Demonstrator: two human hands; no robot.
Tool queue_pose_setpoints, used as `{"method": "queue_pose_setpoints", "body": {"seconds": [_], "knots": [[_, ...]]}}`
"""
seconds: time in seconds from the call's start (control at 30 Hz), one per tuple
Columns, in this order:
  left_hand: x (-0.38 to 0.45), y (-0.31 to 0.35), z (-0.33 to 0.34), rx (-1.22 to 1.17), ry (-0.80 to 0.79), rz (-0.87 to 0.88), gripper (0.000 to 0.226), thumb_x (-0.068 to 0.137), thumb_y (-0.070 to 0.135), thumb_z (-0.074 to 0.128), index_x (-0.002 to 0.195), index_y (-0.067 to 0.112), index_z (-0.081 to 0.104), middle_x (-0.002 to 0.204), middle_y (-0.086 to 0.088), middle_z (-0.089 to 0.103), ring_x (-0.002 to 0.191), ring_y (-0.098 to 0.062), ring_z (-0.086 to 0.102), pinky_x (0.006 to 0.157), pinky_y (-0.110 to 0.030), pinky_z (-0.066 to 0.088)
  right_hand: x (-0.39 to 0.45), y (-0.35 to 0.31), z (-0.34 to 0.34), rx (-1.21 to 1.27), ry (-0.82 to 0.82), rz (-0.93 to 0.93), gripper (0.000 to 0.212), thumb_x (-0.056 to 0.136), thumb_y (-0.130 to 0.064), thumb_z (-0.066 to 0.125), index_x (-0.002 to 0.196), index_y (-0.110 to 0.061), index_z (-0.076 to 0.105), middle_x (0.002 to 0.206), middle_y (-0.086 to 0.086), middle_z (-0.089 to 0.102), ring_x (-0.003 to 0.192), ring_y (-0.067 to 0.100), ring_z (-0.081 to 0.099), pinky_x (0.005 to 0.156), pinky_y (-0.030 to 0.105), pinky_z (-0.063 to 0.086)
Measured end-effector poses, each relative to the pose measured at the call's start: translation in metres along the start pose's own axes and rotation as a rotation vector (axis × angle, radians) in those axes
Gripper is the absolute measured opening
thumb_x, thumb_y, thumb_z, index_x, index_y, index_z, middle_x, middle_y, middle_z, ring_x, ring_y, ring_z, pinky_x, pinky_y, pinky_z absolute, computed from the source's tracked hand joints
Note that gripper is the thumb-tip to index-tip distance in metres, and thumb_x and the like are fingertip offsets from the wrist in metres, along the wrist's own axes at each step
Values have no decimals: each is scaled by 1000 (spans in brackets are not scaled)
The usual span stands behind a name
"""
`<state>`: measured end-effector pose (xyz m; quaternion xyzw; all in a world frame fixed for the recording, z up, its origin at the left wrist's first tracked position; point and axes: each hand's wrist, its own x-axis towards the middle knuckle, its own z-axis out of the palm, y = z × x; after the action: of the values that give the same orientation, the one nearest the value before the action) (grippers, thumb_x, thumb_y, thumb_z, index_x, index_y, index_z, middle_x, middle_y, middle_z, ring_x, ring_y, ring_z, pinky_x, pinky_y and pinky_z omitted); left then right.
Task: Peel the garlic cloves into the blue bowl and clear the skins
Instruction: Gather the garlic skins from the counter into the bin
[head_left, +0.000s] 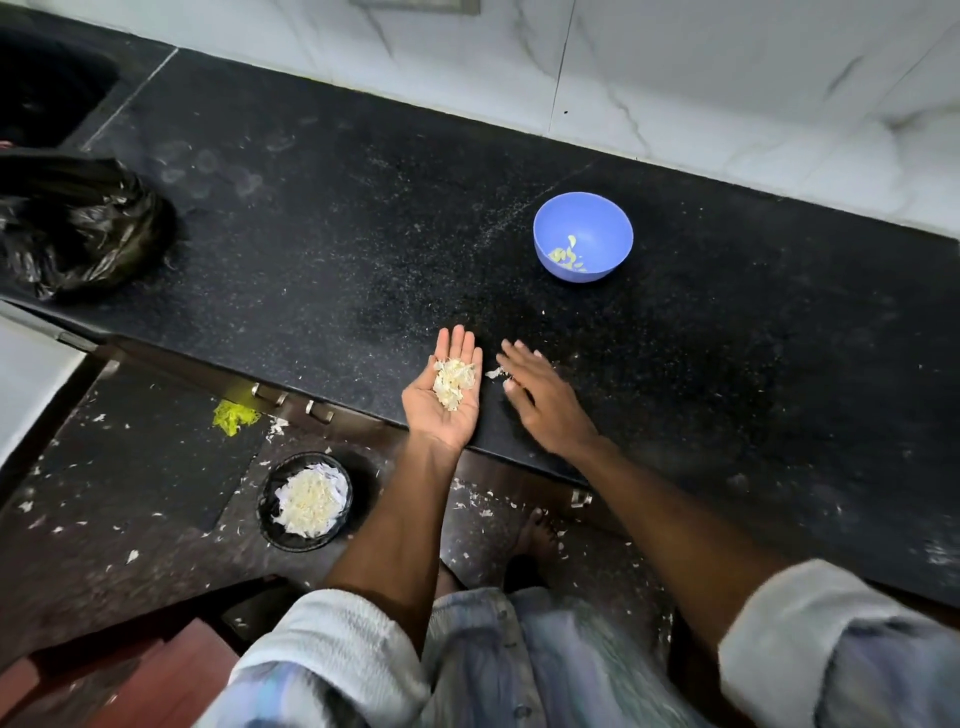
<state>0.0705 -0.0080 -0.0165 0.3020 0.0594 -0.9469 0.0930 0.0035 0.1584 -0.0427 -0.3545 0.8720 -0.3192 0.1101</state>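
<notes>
The blue bowl (583, 236) stands on the black counter (332, 244) with several peeled garlic cloves (567, 254) inside. My left hand (447, 410) lies palm up at the counter's front edge, fingers straight, carrying a small heap of garlic skins (453, 382). Just to its right, my right hand (540, 395) rests palm down on the counter with fingers straight. A few loose skin bits (494, 372) lie on the counter between the two hands.
A black bin (305, 501) holding garlic skins stands on the floor below the counter edge. A crumpled black plastic bag (78, 228) sits at the counter's left end beside a dark sink (47, 88). Skin flakes litter the floor, where my bare foot (537, 535) shows.
</notes>
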Motion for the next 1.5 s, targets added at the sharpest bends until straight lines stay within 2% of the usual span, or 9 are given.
{"method": "queue_pose_setpoints", "body": {"seconds": [0.2,0.3,0.43,0.57,0.67,0.8,1.17,1.33,1.5], "knots": [[-16,-5,-1,-5,-31,-12,45,112,13,34,115,-3,76,132,-22,70,142,-31,52,124,-46,34,-14,-19,27,-306,37,71,76,103,-45,37,163,-3,16,172,14,10,160,23,3,130,41,7],[-23,-2,-3,-13,-34,-12,44,113,13,33,118,-3,75,134,-22,69,136,-33,57,125,-46,33,21,-20,26,-292,55,121,64,108,-32,41,161,-2,20,171,16,13,159,26,7,130,42,9],[-29,6,-11,-35,-29,19,42,111,10,35,121,-3,74,135,-22,68,138,-32,55,125,-47,33,49,-24,34,-287,76,29,54,111,-23,36,159,-1,28,170,16,18,159,27,12,130,36,4],[-34,8,-24,-55,-12,68,43,112,12,35,119,-3,75,134,-21,69,139,-31,55,124,-46,34,38,-34,49,-204,44,-136,50,106,-11,41,155,2,37,166,17,29,157,27,22,129,41,15],[-38,7,-34,-99,-11,121,44,112,12,35,118,-3,76,135,-21,69,132,-33,60,123,-46,35,29,-42,50,-11,4,-197,49,104,-11,38,150,1,47,160,15,42,152,25,34,128,38,21],[-41,-1,-46,-200,-9,243,39,108,8,37,123,-3,73,139,-21,67,130,-35,61,118,-48,40,37,-21,18,292,75,-35,43,101,-4,43,140,-2,61,149,11,57,141,19,50,121,30,35],[-47,-56,-76,-470,-29,608,44,113,10,29,127,-2,69,138,-20,68,128,-34,63,123,-47,37,40,-13,23,2,-233,-387,51,106,-23,33,147,0,52,160,15,42,152,28,33,128,39,18],[-44,-71,-88,-549,-2,778,43,113,11,28,126,-1,68,130,-20,72,122,-34,66,118,-46,43,43,-18,26,27,-255,-390,46,106,-16,38,147,-1,52,160,13,42,153,25,31,126,29,10],[-32,-85,-95,-616,28,890,44,114,18,28,126,5,69,127,-13,74,118,-29,68,118,-43,43,44,-15,26,41,-278,-415,48,107,-21,37,148,-2,51,162,13,40,154,25,30,127,31,12]]}}
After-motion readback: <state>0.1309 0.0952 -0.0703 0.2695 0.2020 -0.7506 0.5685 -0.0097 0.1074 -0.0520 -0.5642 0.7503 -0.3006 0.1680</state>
